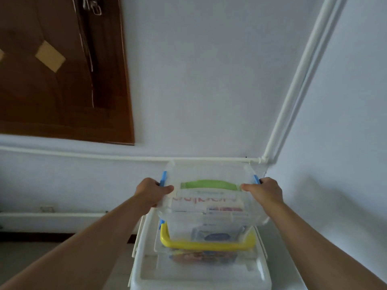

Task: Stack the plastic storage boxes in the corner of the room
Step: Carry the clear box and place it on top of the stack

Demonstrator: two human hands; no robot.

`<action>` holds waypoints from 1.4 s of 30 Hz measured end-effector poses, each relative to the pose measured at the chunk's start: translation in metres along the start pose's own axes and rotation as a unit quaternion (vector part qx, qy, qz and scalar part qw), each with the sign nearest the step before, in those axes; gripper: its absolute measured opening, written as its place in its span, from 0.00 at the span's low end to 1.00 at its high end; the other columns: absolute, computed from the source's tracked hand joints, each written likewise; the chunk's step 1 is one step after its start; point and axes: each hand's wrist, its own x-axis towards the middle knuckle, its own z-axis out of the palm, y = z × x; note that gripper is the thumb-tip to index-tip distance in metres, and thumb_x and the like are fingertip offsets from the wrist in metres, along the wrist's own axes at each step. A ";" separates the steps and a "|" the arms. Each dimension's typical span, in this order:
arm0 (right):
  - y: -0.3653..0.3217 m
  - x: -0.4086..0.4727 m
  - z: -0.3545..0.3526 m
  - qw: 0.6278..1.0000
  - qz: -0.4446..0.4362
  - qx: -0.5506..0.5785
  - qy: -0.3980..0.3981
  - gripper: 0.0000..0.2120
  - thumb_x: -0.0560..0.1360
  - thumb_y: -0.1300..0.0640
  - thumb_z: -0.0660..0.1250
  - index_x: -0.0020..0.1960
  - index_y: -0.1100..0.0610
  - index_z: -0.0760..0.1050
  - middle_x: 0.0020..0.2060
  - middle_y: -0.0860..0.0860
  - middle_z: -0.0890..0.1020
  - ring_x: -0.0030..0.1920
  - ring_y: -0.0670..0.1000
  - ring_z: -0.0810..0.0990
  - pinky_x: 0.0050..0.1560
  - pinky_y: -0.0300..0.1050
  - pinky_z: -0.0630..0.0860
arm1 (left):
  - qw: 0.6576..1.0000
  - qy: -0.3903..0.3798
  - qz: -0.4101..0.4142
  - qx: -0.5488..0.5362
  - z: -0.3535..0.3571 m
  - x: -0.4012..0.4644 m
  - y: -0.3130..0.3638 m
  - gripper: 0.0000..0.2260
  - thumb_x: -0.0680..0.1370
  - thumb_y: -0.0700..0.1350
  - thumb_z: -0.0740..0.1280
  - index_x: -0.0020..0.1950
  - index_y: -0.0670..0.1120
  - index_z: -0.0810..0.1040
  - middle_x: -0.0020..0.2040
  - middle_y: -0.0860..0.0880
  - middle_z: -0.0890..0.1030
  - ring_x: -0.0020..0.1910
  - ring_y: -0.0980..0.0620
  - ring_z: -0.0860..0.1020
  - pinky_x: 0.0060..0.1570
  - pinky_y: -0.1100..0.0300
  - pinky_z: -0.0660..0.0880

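In the corner, two hands (pixel 154 190) (pixel 265 192) hold one of three boxes (pixel 209 206).

Clear green-handled box (pixel 211 197) atop yellow-handled box (pixel 207 245)

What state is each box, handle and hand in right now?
Top clear box: lidded, held at both ends above the stack.
Green handle: folded flat on its lid.
Yellow-handled box: lidded, under the top box.
White bin: lidded, at the bottom.
Left hand: gripping.
Right hand: gripping.
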 end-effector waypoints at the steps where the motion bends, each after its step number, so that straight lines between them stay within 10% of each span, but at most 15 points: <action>1: 0.001 0.009 0.004 1.000 0.000 0.002 -0.010 0.24 0.65 0.51 0.75 0.53 0.65 0.75 0.44 0.57 0.79 0.43 0.57 0.77 0.32 0.42 0.68 | 1.000 0.008 -0.007 0.003 0.004 0.005 0.000 0.11 0.70 0.47 0.74 0.35 0.43 0.75 0.43 0.40 0.81 0.42 0.42 0.81 0.50 0.47 0.81; 12: 0.018 0.052 0.032 0.999 0.013 0.008 -0.048 0.25 0.67 0.52 0.74 0.58 0.65 0.73 0.46 0.56 0.77 0.44 0.56 0.76 0.40 0.45 0.70 | 0.996 0.058 -0.054 0.049 0.036 0.028 -0.003 0.11 0.72 0.48 0.71 0.35 0.43 0.76 0.31 0.47 0.75 0.35 0.47 0.74 0.39 0.58 0.70; 25: 0.022 0.059 0.034 0.999 0.003 -0.042 -0.025 0.26 0.68 0.49 0.73 0.59 0.64 0.72 0.47 0.56 0.78 0.45 0.55 0.76 0.40 0.45 0.71 | 0.998 0.043 -0.025 0.040 0.041 0.035 -0.002 0.12 0.73 0.49 0.70 0.33 0.48 0.73 0.41 0.44 0.79 0.38 0.48 0.76 0.41 0.57 0.74; 32: 0.025 0.044 0.039 0.980 -0.079 -0.184 0.010 0.32 0.73 0.44 0.66 0.68 0.64 0.64 0.62 0.63 0.73 0.64 0.63 0.70 0.65 0.56 0.68 | 0.993 0.044 -0.016 0.108 0.044 0.024 0.002 0.26 0.76 0.52 0.67 0.68 0.40 0.66 0.62 0.40 0.74 0.58 0.42 0.76 0.56 0.51 0.74; 38: 0.030 0.023 0.024 0.957 -0.185 -0.217 -0.049 0.33 0.70 0.41 0.69 0.69 0.56 0.67 0.70 0.54 0.64 0.71 0.57 0.57 0.73 0.52 0.57 | 0.923 0.104 0.215 0.303 0.043 -0.005 0.002 0.26 0.74 0.56 0.68 0.67 0.46 0.67 0.66 0.46 0.68 0.66 0.45 0.66 0.64 0.53 0.65; 42: 0.028 0.002 0.011 0.929 -0.235 -0.213 -0.192 0.42 0.64 0.38 0.74 0.72 0.51 0.64 0.74 0.49 0.58 0.75 0.51 0.49 0.75 0.51 0.52 | 0.891 0.005 0.307 0.334 0.049 -0.026 -0.005 0.19 0.72 0.59 0.67 0.57 0.49 0.73 0.61 0.51 0.73 0.63 0.51 0.68 0.61 0.58 0.65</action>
